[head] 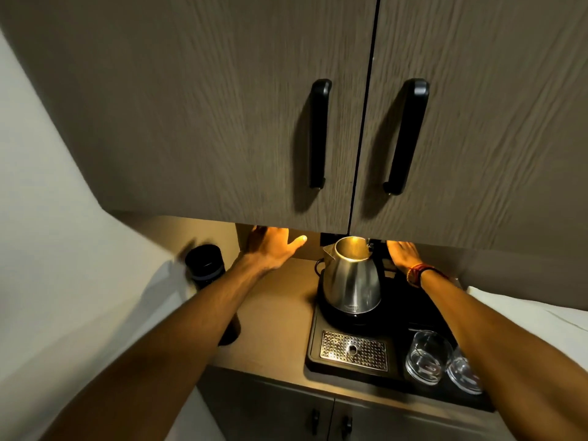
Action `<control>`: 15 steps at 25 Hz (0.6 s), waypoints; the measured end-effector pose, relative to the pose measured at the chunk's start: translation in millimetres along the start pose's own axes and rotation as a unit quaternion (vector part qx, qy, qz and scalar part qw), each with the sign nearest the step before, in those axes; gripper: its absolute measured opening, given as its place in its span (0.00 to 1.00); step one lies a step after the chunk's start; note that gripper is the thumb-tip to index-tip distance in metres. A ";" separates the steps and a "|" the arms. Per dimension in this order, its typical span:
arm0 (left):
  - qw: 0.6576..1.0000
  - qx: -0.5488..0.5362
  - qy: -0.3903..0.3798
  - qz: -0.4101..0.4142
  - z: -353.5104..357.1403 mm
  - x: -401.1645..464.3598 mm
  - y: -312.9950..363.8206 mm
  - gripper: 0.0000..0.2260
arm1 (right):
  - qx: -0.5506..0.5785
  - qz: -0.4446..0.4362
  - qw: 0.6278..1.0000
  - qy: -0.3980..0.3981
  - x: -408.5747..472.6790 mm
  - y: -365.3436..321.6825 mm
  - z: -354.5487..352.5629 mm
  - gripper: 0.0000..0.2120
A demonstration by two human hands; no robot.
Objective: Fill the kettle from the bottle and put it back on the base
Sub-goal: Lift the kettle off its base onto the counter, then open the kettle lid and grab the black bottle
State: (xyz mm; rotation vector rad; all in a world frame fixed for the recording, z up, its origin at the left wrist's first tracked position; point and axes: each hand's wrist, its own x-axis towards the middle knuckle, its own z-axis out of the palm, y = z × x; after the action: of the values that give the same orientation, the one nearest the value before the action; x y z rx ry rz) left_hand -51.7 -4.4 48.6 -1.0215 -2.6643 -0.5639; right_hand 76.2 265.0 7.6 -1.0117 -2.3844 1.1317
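Observation:
A steel kettle point(351, 278) stands upright on its round black base point(331, 308), its top open with no lid showing. A dark bottle point(205, 265) stands on the counter at the left, partly hidden behind my left forearm. My left hand point(273, 248) is raised to the left of the kettle, fingers spread, holding nothing, its fingertips hidden under the cabinet edge. To the right of the kettle, behind its handle side, is my right hand point(402, 253); it looks flat and empty, and its fingertips are hidden by the cabinet.
A black tray point(313, 354) holds the base, a perforated metal drip grille point(353, 350) and two clear glasses point(428, 358) at the right. Wall cabinet doors with black handles point(318, 132) hang low over the counter. Lower cabinet doors sit below.

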 end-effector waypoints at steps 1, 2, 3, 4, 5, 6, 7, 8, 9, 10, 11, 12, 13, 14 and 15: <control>1.000 -0.014 0.013 -0.009 -4.1 -0.6 -4.8 0.20 | 0.009 -0.007 1.000 -0.010 3.2 -7.7 2.0 0.17; 0.999 -0.028 0.021 -0.017 -7.4 -1.0 -8.8 0.21 | 0.016 -0.006 1.000 -0.025 5.7 -11.0 4.0 0.17; 0.998 -0.046 0.021 -0.025 -10.1 -1.3 -13.9 0.21 | 0.010 0.010 0.999 -0.046 9.3 -11.8 9.3 0.16; 0.997 -0.069 0.015 -0.035 -12.0 -1.8 -18.8 0.21 | 0.008 0.040 0.996 -0.075 10.7 -13.2 17.5 0.17; 0.995 -0.091 0.008 -0.047 -13.9 -2.3 -23.4 0.21 | 0.025 0.073 0.990 -0.115 9.1 -12.7 26.9 0.18; 0.994 -0.095 0.000 -0.061 -16.3 -3.1 -27.1 0.22 | 0.045 0.083 0.986 -0.140 7.1 -16.5 36.3 0.19; 0.995 -0.069 -0.001 -0.072 -19.3 -3.8 -34.0 0.24 | 0.046 0.070 0.985 -0.150 5.8 -23.8 48.7 0.20; 0.997 -0.019 0.001 -0.076 -22.4 -4.0 -40.6 0.27 | 0.049 0.052 0.986 -0.150 -0.2 -33.6 60.2 0.21; 0.997 0.037 0.001 -0.074 -25.0 -5.8 -49.0 0.31 | 0.029 0.043 0.988 -0.148 -3.9 -41.6 73.4 0.21; 0.994 0.081 -0.007 -0.070 -28.3 -9.0 -58.2 0.34 | 0.025 0.024 0.991 -0.126 -6.9 -52.2 87.9 0.21; 0.992 0.110 -0.023 -0.063 -31.1 -13.0 -69.0 0.37 | 0.005 -0.022 0.994 -0.103 -11.8 -63.6 99.4 0.22; 0.989 0.130 -0.044 -0.055 -32.8 -15.1 -74.7 0.38 | 0.008 -0.066 0.994 -0.088 -15.4 -67.7 105.2 0.25; 0.985 0.147 -0.064 -0.057 -34.5 -18.4 -83.5 0.39 | -0.012 -0.089 0.991 -0.095 -17.3 -70.9 114.2 0.28; 0.982 0.157 -0.083 -0.070 -36.3 -22.7 -91.8 0.39 | -0.028 -0.098 0.990 -0.099 -17.5 -73.3 126.2 0.29; 0.979 0.159 -0.098 -0.084 -38.0 -25.8 -98.2 0.39 | -0.050 -0.108 0.987 -0.107 -20.7 -73.9 132.8 0.28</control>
State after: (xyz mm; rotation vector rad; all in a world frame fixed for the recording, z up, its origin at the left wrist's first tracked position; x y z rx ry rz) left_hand -96.7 -103.0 47.4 -0.8022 -2.9039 -0.0590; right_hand -15.4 145.1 -19.9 -0.6657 -2.6674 1.0978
